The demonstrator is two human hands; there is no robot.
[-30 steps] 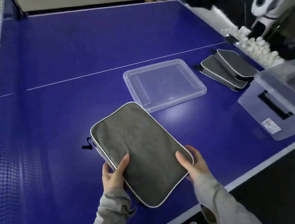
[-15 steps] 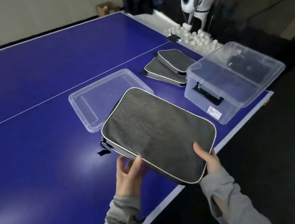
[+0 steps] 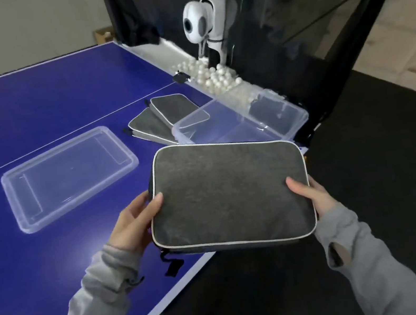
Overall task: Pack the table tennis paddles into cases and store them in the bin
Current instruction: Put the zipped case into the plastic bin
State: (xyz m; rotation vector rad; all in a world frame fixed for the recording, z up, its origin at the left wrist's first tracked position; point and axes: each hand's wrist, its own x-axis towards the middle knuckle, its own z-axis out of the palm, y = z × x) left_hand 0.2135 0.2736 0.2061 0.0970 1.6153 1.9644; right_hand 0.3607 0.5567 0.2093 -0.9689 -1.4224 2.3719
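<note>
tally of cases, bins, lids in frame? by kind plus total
Grey cases: 3, one held by the left hand and right hand, two on the table
Clear bins: 1
Clear lids: 1
Total: 5

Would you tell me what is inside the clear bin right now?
The clear bin has no lid on and looks empty through its walls. The grey case held in front hides its near part, so that stays unknown.
</note>
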